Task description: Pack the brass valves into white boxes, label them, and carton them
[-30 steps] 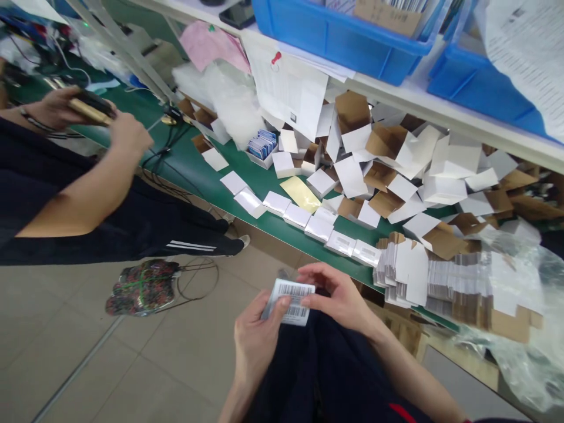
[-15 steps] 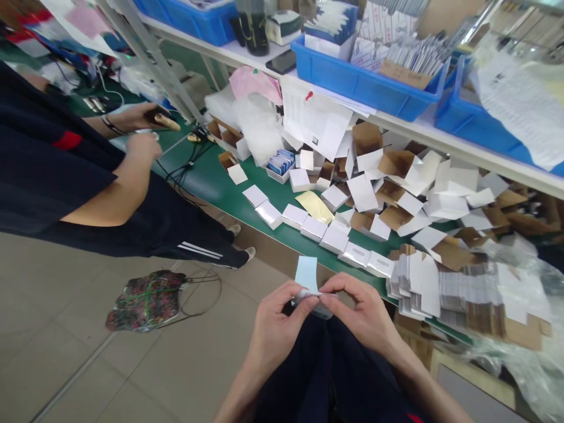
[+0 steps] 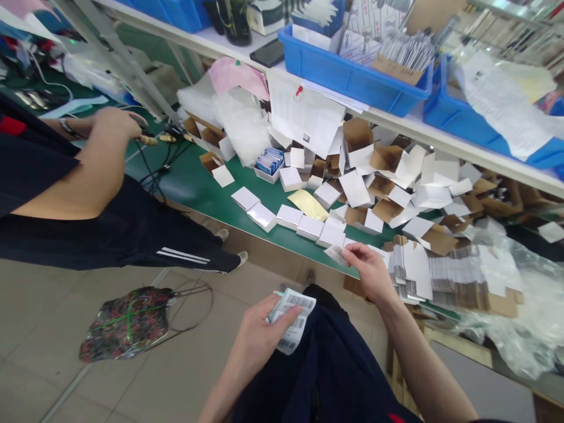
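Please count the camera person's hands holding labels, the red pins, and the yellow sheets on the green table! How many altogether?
Hands: 2 (left hand with barcode labels, right hand with small label)
Red pin: 1
Yellow sheet: 1
Total: 4

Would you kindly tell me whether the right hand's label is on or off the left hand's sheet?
Off: the right hand pinches the label well apart from the barcode sheet in the left hand.

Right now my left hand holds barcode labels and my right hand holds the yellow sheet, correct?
Not quite: in the head view, your right hand holds a small printed label; the yellow sheet lies on the green bench. Your left hand does hold barcode labels.
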Motion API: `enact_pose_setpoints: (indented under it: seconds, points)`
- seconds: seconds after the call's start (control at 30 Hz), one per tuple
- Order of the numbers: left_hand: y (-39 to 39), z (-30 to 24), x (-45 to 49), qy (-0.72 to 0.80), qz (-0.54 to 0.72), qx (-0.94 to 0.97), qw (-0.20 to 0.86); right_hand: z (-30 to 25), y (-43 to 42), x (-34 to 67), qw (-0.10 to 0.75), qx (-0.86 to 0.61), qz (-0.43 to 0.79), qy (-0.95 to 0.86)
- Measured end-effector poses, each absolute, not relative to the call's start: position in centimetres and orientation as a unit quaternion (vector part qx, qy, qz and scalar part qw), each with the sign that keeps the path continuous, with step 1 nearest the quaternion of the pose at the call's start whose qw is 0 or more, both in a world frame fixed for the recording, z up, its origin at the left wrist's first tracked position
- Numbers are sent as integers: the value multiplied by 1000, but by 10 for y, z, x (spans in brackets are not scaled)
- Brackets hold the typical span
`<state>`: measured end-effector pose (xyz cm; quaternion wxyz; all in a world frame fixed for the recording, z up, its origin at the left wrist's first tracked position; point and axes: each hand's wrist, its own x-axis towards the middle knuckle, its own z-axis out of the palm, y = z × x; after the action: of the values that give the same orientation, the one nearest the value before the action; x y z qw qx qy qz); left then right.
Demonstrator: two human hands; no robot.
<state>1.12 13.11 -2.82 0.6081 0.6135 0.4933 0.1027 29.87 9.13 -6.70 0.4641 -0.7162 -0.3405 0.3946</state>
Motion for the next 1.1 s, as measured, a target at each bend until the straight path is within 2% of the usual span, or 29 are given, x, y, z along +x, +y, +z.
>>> enact_pose_setpoints:
  seconds: [0.1,0.27,0.47,0.67,1.1]
  points:
    - [131,-34,3,556,113,552,611,-122,118,352,415,-754,388,-330]
    - [126,-33,2,659,136,502,543,-209,160,407,324,-786,412,-328]
    - [122,-27,21,733,133,446,497,-274,182,420,256,-792,435,-343]
    - [128,-35,34,750,93,446,480,-299,181,428,219,-794,429,-371]
    - [142,-43,52,744,84,459,479,-305,179,421,205,-822,352,-399]
